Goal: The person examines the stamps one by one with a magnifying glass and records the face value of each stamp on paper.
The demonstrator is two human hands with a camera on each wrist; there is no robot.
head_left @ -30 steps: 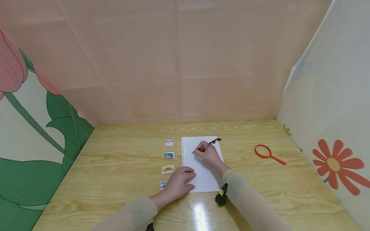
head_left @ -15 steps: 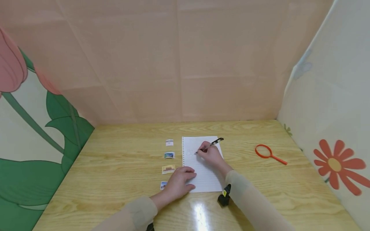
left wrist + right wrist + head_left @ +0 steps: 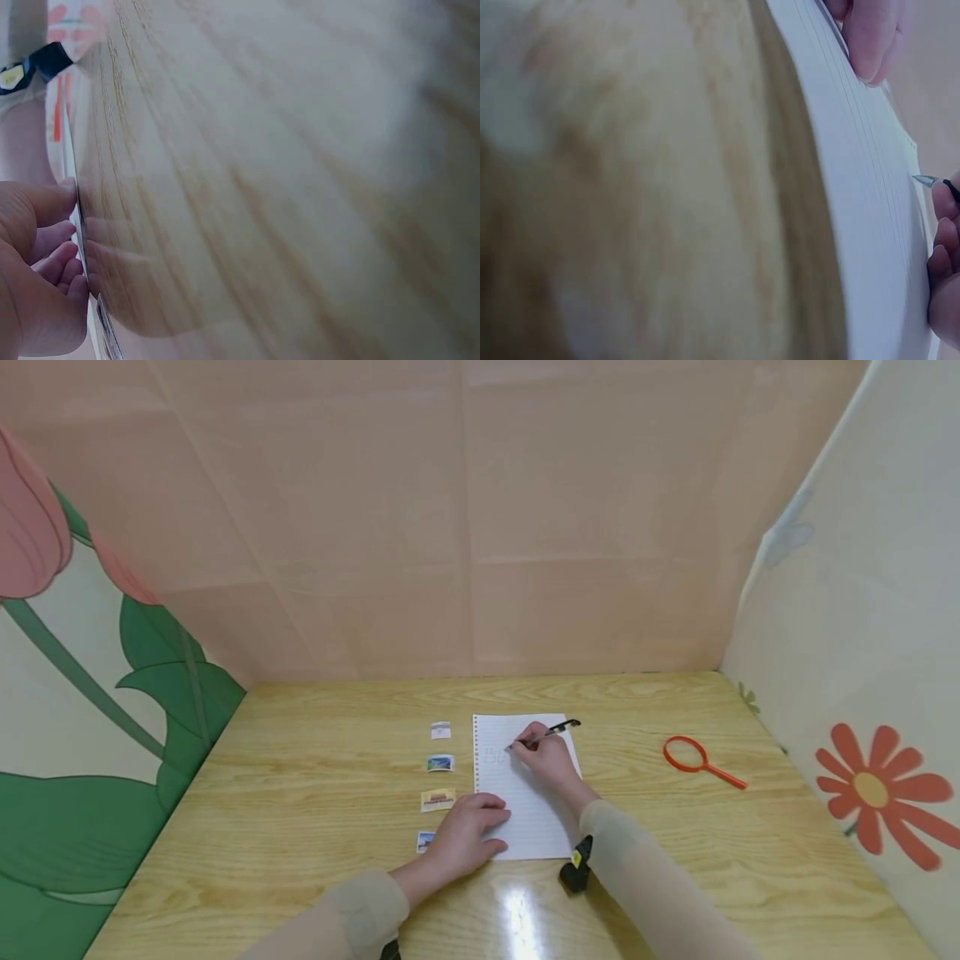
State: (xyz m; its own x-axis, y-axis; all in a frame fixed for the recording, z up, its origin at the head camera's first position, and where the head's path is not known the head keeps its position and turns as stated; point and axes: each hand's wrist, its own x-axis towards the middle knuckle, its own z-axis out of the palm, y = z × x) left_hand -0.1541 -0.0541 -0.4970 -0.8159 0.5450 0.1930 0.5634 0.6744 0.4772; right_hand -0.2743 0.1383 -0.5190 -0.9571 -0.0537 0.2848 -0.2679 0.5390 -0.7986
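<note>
A lined white sheet of paper [image 3: 525, 827] with punched holes down its left edge lies on the table. My right hand [image 3: 551, 760] pinches a black pen [image 3: 562, 726], its tip at the upper part of the sheet beside faint handwritten marks [image 3: 493, 757]. In the right wrist view the silvery pen tip [image 3: 924, 180] points at the page. My left hand [image 3: 463, 835] rests on the sheet's lower left, fingers relaxed and spread. Under its wrist side, a small picture stamp [image 3: 425, 841] is partly covered.
Left of the sheet, in a column, lie a yellow stamp [image 3: 437, 800], a blue-green stamp [image 3: 440, 763] and a pale stamp [image 3: 440, 730]. A red magnifying glass [image 3: 703, 764] lies to the right. Printed cloth walls enclose the wooden table [image 3: 315, 777].
The right hand and pen shift slightly right and down, then back up a little. More handwritten marks show on the sheet. The left hand stays in place.
</note>
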